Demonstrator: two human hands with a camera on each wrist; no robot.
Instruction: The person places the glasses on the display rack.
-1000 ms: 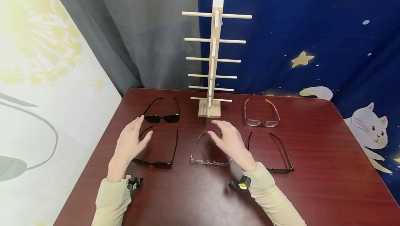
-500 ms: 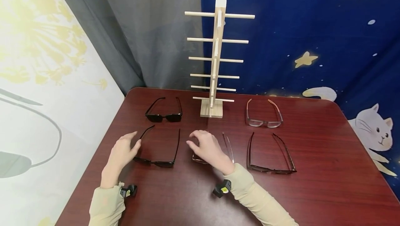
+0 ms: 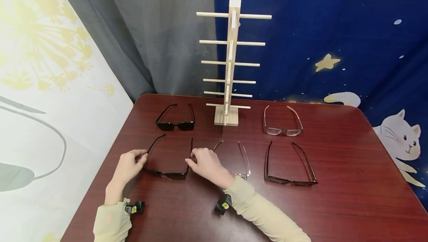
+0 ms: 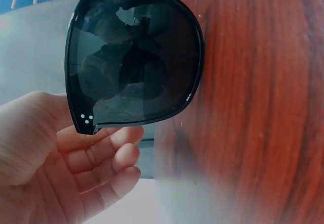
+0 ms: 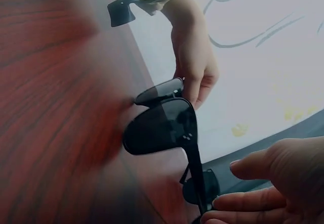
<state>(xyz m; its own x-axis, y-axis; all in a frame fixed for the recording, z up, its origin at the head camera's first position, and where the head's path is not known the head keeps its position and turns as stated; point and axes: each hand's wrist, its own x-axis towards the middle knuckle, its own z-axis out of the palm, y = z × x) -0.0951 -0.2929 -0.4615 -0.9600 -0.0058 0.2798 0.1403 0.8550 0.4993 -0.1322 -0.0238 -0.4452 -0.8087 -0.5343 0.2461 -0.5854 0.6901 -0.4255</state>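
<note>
A pair of black sunglasses (image 3: 172, 175) lies on the table with both temples unfolded, their ends pointing away from me. My left hand (image 3: 128, 165) is at the left temple, thumb and index tips close together. In the left wrist view the dark lens (image 4: 136, 57) hides those tips, so a pinch cannot be confirmed; the other fingers (image 4: 114, 181) curl loosely. My right hand (image 3: 207, 165) is beside the right temple. In the right wrist view its fingers (image 5: 253, 201) touch that temple (image 5: 195, 168), while the thumb stands apart.
A wooden rack (image 3: 230, 60) with several pegs stands at the back. Other sunglasses (image 3: 175, 126) lie behind the left hand. Thin-framed glasses (image 3: 248, 160) lie partly under the right forearm. Orange-templed glasses (image 3: 283, 132) and dark-framed glasses (image 3: 291, 181) are on the right of the table (image 3: 347, 152).
My right hand has moved left and nearer, from over the thin-framed glasses to the sunglasses' right temple. The left hand has lowered to the left temple, its fingertips drawing together. The glasses lie unmoved.
</note>
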